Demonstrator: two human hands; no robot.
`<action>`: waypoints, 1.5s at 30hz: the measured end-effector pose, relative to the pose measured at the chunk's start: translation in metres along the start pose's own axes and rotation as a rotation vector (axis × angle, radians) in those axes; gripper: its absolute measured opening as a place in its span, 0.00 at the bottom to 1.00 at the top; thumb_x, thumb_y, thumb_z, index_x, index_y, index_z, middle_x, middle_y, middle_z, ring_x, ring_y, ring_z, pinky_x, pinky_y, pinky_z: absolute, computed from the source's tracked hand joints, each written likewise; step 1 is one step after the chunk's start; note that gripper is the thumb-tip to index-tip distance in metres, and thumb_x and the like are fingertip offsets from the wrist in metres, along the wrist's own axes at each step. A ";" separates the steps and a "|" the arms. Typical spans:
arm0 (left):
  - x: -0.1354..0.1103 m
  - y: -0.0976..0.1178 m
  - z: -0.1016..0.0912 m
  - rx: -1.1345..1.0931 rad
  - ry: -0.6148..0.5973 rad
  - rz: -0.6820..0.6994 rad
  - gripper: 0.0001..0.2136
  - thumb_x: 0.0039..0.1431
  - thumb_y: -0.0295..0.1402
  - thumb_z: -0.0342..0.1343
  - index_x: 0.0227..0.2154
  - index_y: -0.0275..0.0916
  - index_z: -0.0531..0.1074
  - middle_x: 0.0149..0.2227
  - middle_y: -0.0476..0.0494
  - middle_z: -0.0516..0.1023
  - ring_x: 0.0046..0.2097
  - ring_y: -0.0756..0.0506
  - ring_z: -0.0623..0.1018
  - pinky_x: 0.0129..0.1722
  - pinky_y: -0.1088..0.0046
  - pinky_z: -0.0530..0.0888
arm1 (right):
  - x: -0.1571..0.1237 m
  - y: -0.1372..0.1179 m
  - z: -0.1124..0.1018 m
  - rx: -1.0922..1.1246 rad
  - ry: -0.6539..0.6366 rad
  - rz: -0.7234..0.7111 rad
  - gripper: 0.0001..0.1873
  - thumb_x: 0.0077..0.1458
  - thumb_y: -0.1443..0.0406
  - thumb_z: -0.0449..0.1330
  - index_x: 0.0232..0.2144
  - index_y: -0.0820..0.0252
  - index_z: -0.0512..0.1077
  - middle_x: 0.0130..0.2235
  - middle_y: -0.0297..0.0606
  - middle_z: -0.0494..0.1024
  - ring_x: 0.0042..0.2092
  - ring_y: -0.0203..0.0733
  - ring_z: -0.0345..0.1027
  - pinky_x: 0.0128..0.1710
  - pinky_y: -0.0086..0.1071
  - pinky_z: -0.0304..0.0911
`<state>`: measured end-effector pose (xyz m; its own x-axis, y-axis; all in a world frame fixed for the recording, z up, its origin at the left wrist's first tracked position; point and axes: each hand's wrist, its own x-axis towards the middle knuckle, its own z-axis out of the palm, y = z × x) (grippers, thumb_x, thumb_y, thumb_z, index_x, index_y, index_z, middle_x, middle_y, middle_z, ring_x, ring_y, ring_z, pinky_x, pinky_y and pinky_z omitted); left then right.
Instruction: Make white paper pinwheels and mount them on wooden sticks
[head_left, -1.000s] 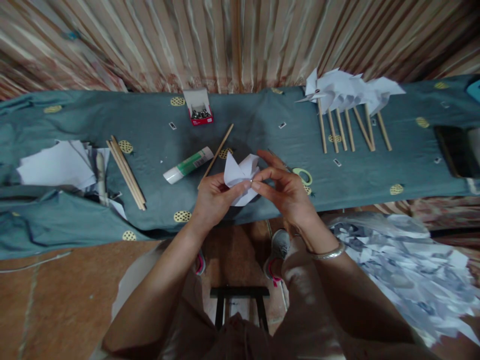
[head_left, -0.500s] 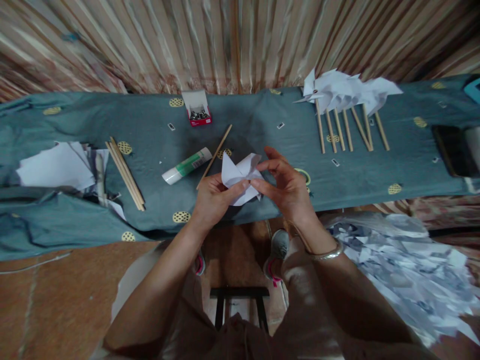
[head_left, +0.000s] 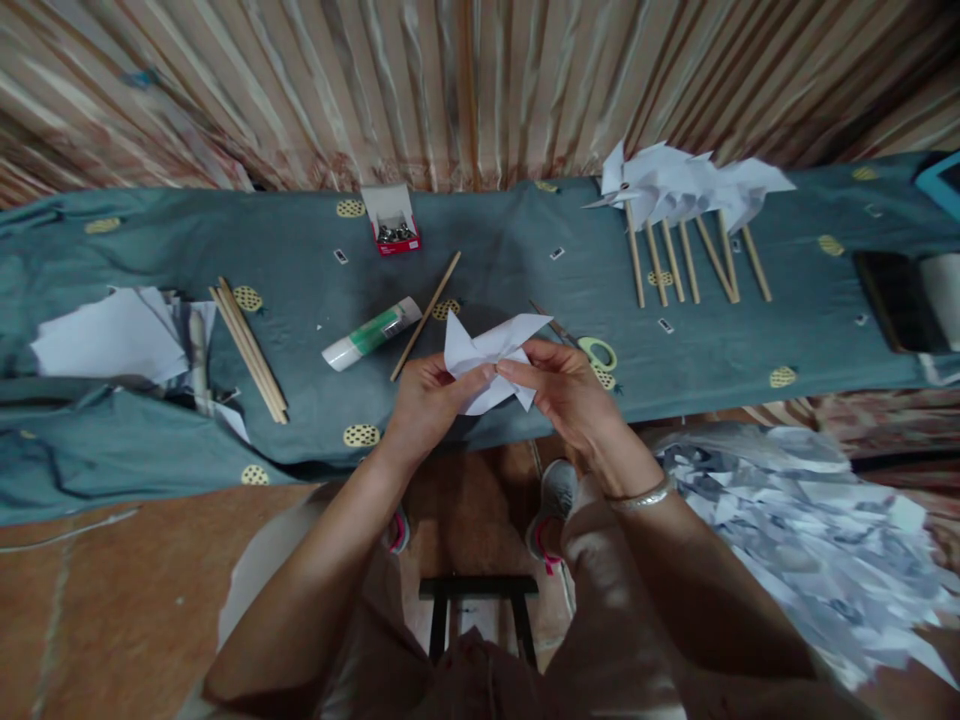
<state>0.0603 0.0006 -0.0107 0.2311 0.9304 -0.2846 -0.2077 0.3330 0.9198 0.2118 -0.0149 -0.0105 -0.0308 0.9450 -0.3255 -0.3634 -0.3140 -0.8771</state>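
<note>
One pinwheel [head_left: 489,345] is gripped by left hand [head_left: 427,400] and right hand [head_left: 574,400]. A box [head_left: 402,247] holds metal bits [head_left: 393,233]; a bag [head_left: 799,446] holds paper scraps [head_left: 810,545].

No text can be read: the print on the red box [head_left: 399,245], the marks on the green-and-white tube [head_left: 372,334] and the small labels [head_left: 556,253] across the teal cloth [head_left: 495,230] are too blurred.

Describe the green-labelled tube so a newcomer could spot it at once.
On the teal tablecloth, look between the grouped sticks and the left hand. There lies a white tube with a green label. It is far thicker than the lone wooden stick beside it.
</note>
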 end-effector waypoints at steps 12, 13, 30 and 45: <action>0.005 -0.001 0.001 0.021 0.002 0.013 0.19 0.33 0.46 0.73 0.24 0.35 0.81 0.24 0.47 0.80 0.26 0.50 0.74 0.29 0.74 0.72 | 0.002 0.004 0.000 -0.005 0.046 -0.024 0.18 0.29 0.55 0.77 0.22 0.56 0.78 0.27 0.30 0.79 0.29 0.36 0.69 0.34 0.33 0.67; 0.005 -0.001 0.001 0.030 0.009 0.013 0.20 0.32 0.46 0.73 0.24 0.35 0.81 0.24 0.47 0.80 0.26 0.50 0.74 0.29 0.74 0.72 | 0.002 0.005 0.000 -0.012 0.051 -0.029 0.18 0.29 0.55 0.77 0.22 0.56 0.78 0.27 0.30 0.80 0.29 0.36 0.69 0.34 0.33 0.67; 0.010 -0.008 -0.002 0.033 0.084 0.083 0.19 0.31 0.44 0.74 0.25 0.35 0.81 0.25 0.45 0.81 0.27 0.48 0.76 0.28 0.73 0.74 | 0.007 0.016 0.000 -0.039 0.120 -0.049 0.19 0.28 0.53 0.76 0.21 0.57 0.76 0.26 0.31 0.79 0.28 0.37 0.70 0.33 0.34 0.67; 0.005 -0.006 0.001 0.080 0.104 0.107 0.17 0.34 0.43 0.73 0.25 0.35 0.81 0.24 0.46 0.81 0.27 0.47 0.77 0.30 0.71 0.74 | 0.005 0.013 0.001 -0.047 0.148 -0.029 0.20 0.26 0.54 0.77 0.21 0.57 0.76 0.26 0.32 0.80 0.28 0.37 0.71 0.33 0.34 0.68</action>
<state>0.0635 0.0036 -0.0177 0.1114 0.9721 -0.2066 -0.1486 0.2218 0.9637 0.2062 -0.0142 -0.0230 0.1177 0.9311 -0.3451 -0.3185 -0.2938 -0.9012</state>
